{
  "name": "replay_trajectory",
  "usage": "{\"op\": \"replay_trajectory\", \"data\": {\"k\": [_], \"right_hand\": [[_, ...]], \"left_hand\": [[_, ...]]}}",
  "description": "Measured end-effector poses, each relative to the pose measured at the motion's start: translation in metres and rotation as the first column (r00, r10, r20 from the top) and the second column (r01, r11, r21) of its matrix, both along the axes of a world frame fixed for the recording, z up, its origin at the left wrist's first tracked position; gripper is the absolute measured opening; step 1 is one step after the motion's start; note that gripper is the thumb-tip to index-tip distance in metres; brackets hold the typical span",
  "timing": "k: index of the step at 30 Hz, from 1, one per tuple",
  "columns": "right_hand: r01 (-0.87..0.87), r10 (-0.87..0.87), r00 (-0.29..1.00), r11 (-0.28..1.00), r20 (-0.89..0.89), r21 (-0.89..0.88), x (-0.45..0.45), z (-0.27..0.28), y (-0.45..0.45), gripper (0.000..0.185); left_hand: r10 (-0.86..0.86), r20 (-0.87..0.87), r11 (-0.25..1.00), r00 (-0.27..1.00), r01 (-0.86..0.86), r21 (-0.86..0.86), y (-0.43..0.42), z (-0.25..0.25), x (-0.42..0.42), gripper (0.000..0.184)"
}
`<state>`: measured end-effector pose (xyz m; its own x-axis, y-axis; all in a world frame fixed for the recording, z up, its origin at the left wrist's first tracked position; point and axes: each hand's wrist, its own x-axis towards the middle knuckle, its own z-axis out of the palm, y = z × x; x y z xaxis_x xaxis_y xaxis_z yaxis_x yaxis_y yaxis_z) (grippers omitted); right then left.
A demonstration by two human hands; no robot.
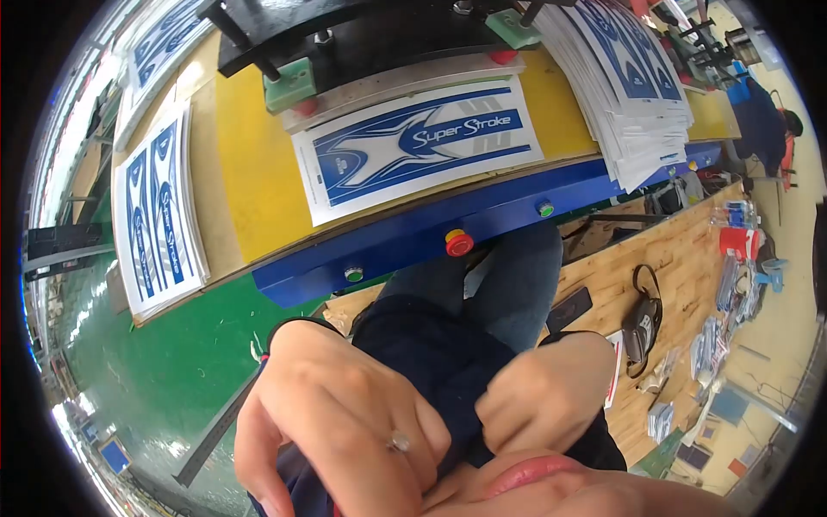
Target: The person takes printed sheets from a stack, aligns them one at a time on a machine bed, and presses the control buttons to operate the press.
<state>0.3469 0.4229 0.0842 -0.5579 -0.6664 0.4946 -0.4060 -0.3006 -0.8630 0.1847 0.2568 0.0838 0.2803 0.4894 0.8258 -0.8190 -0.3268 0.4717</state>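
Observation:
My left hand (pixel 345 414), with a ring on one finger, is raised close below my chin, its fingers curled in against the dark clothing (pixel 431 336). My right hand (pixel 547 388) is also raised near the chin, fingers bent into a loose fist. Whatever either hand pinches is hidden. Beyond them, a blue and white printed sheet (pixel 422 142) reading "Super Stroke" lies on the yellow work surface (pixel 250 172), its far edge at the metal bar of a press (pixel 388 52). Neither hand touches the sheet.
One stack of printed sheets (pixel 159 215) lies at the left edge, another stack (pixel 633 86) at the right. The blue front panel (pixel 396 237) carries a red button (pixel 459 244) and green buttons (pixel 354 275). A small bag (pixel 642 327) rests on a wooden surface (pixel 603 276).

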Motion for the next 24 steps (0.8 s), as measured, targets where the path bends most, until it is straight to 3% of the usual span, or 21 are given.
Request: {"op": "replay_trajectory", "data": {"k": [1,3,6,7,8,10,11,12,14,16,17,20,24], "right_hand": [[0.038,-0.044,0.998,0.994,0.051,0.105,-0.003,0.002,0.003,0.018],[0.148,-0.171,0.982,0.960,0.080,0.239,-0.006,-0.007,0.009,0.019],[0.306,-0.433,0.882,0.825,0.185,0.475,-0.004,-0.015,0.027,0.022],[0.407,-0.585,0.797,0.707,0.153,0.579,-0.004,-0.019,0.033,0.022],[0.487,-0.717,0.689,0.562,0.100,0.669,-0.004,-0.026,0.040,0.022],[0.738,-0.904,0.346,0.098,-0.250,0.668,-0.009,-0.056,0.057,0.026],[0.773,-0.850,0.227,-0.140,-0.476,0.618,-0.011,-0.072,0.069,0.032],[0.778,-0.731,0.107,-0.361,-0.674,0.514,-0.013,-0.087,0.081,0.039],[0.772,-0.656,0.102,-0.422,-0.748,0.476,-0.013,-0.106,0.103,0.048],[0.770,-0.625,0.108,-0.439,-0.773,0.463,-0.013,-0.126,0.109,0.054],[0.771,-0.634,0.114,-0.429,-0.765,0.470,-0.013,-0.137,0.108,0.055],[0.793,-0.651,0.097,-0.407,-0.753,0.454,-0.014,-0.146,0.107,0.052],[0.774,-0.605,0.084,-0.461,-0.792,0.434,-0.031,-0.144,0.110,0.045]], "left_hand": [[-0.145,0.015,0.989,0.989,0.145,0.011,0.003,-0.004,0.001,0.046],[-0.133,0.152,0.990,0.979,0.140,-0.034,0.006,0.004,0.004,0.022],[0.083,-0.143,0.997,0.986,-0.082,0.007,-0.009,-0.007,-0.001,0.023],[0.109,-0.355,0.994,0.928,-0.096,0.054,-0.010,-0.010,-0.008,0.020],[0.190,-0.547,0.963,0.816,-0.263,-0.059,-0.019,-0.015,-0.011,0.017],[0.189,-0.858,0.777,0.478,-0.607,-0.167,-0.045,-0.026,-0.011,0.014],[0.247,-0.953,0.560,0.172,-0.828,-0.005,-0.051,-0.028,-0.011,0.015],[0.208,-0.967,0.305,-0.149,-0.929,0.209,-0.056,-0.031,-0.012,0.017],[0.059,-0.841,-0.151,-0.538,-0.837,0.525,-0.068,-0.065,-0.017,0.027],[-0.139,-0.636,-0.150,-0.759,-0.619,0.771,-0.079,-0.087,-0.023,0.033],[-0.151,-0.654,-0.091,-0.741,-0.648,0.756,-0.090,-0.099,-0.028,0.041],[-0.210,-0.616,-0.090,-0.760,-0.612,0.786,-0.099,-0.109,-0.027,0.046],[-0.302,-0.568,-0.164,-0.765,-0.545,0.822,-0.094,-0.120,-0.035,0.050]]}}
